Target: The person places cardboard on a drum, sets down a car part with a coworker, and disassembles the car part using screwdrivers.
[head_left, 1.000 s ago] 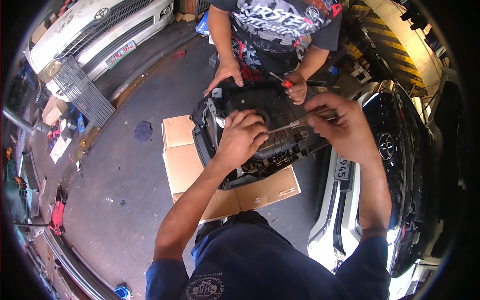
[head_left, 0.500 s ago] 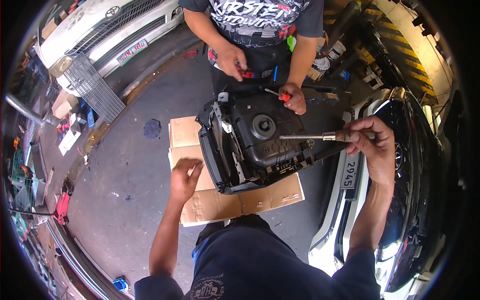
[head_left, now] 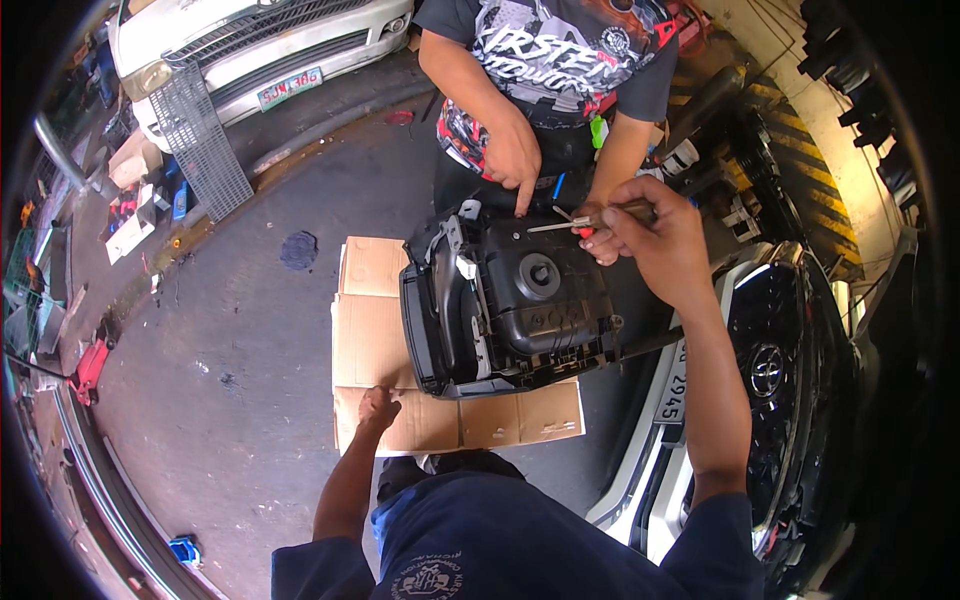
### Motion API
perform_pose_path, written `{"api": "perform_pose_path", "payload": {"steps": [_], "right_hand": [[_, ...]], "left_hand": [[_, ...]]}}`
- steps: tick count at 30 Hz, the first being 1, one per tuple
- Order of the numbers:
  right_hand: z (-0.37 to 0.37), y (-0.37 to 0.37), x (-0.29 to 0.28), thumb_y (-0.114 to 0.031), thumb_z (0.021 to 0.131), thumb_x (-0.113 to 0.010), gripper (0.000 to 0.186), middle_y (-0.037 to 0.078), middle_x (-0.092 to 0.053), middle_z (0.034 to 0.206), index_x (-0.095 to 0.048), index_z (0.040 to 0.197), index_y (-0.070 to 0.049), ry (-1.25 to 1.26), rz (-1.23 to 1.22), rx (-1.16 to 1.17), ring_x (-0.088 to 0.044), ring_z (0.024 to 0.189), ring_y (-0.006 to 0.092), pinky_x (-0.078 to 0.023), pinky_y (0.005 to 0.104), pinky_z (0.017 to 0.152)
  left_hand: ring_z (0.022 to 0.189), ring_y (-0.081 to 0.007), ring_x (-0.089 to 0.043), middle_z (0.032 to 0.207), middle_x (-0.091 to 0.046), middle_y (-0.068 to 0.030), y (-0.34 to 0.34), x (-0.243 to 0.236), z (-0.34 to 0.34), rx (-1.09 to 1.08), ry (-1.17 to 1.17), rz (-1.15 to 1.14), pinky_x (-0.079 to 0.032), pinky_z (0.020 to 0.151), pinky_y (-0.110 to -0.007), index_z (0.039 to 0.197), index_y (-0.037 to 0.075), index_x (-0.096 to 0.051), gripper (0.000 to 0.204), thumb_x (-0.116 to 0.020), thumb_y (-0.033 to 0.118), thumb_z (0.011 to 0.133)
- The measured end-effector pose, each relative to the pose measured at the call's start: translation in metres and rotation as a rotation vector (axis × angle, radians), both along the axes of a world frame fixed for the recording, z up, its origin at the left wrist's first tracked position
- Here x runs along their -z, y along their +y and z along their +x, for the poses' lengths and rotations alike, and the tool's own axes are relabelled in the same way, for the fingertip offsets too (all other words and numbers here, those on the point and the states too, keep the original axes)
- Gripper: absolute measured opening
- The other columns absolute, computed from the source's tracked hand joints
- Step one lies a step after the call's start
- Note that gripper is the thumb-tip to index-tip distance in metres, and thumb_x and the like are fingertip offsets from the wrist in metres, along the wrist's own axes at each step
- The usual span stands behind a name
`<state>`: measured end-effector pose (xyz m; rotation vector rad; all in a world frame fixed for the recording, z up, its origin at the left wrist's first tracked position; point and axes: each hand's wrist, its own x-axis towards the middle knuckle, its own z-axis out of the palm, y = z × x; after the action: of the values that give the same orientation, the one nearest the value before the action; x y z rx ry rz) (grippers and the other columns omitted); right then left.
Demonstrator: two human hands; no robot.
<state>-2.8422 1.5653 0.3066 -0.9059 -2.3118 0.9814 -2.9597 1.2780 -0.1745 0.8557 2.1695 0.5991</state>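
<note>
Centre frame, a black plastic headlamp housing (head_left: 520,310) sits on flattened brown cardboard (head_left: 375,340). Right hand (head_left: 665,240), upper right, pinches a slim metal-shafted screwdriver (head_left: 570,222) over it. Left hand (head_left: 378,408), lower centre, fingers curled loosely, touches the cardboard.

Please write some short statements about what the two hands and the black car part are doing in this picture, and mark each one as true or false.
1. The right hand holds a screwdriver above the black headlamp housing. True.
2. The left hand grips the housing. False: it rests low on the cardboard, apart from the housing.
3. The housing lies on flattened cardboard on the floor. True.
4. Nobody else is near the housing. False: a co-worker's hand points one finger at its top edge.
5. The screwdriver shaft points toward the person's left. True.
</note>
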Motion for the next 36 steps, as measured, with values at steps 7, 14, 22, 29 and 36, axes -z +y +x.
{"api": "perform_pose_path", "payload": {"steps": [7,14,22,29,36], "right_hand": [[-0.013,0.023,0.018,-0.005,0.084,-0.065,0.010,0.004,-0.063,0.067,-0.060,0.091,0.000,-0.168,0.077,-0.023,-0.057,0.053,0.0077,-0.045,0.0240,0.049],[-0.021,0.029,0.019,-0.005,0.083,-0.067,0.012,0.005,-0.063,0.069,-0.060,0.090,0.000,-0.173,0.029,-0.018,-0.056,0.055,0.0093,-0.044,0.0259,0.050],[-0.022,0.040,0.019,-0.008,0.082,-0.069,0.013,0.008,-0.066,0.075,-0.061,0.090,-0.001,-0.216,-0.001,-0.056,-0.057,0.063,0.0122,-0.045,0.0288,0.058],[-0.023,0.043,0.013,-0.008,0.083,-0.068,0.013,0.010,-0.067,0.077,-0.060,0.090,0.000,-0.263,0.031,-0.101,-0.060,0.063,0.0163,-0.046,0.0302,0.059],[-0.015,0.044,0.006,-0.007,0.083,-0.067,0.013,0.012,-0.064,0.084,-0.060,0.091,-0.001,-0.330,0.143,-0.197,-0.065,0.075,0.0222,-0.048,0.0308,0.065]], "left_hand": [[0.084,-0.0303,-0.066,0.090,-0.068,-0.0165,0.043,-0.102,-0.044,-0.287,0.182,0.434,-0.052,0.076,-0.038,0.100,0.005,-0.068,0.022,-0.060,0.009,0.081],[0.095,-0.0329,-0.061,0.096,-0.066,-0.0142,0.132,-0.220,-0.059,-0.154,0.242,0.827,-0.049,0.084,-0.040,0.101,0.005,-0.067,0.025,-0.061,0.004,0.077],[0.102,-0.0327,-0.056,0.107,-0.064,-0.0122,0.192,-0.272,-0.041,0.033,0.271,0.965,-0.045,0.091,-0.039,0.106,0.005,-0.066,0.030,-0.060,0.007,0.077],[0.123,-0.0314,-0.046,0.124,-0.057,-0.0111,0.219,-0.274,-0.033,0.111,0.372,0.902,-0.032,0.104,-0.046,0.117,0.006,-0.062,0.041,-0.062,0.022,0.080],[0.125,-0.0301,-0.045,0.133,-0.051,-0.0111,0.218,-0.270,-0.023,0.138,0.336,0.814,-0.020,0.111,-0.054,0.128,0.008,-0.054,0.047,-0.058,0.023,0.084]]}}
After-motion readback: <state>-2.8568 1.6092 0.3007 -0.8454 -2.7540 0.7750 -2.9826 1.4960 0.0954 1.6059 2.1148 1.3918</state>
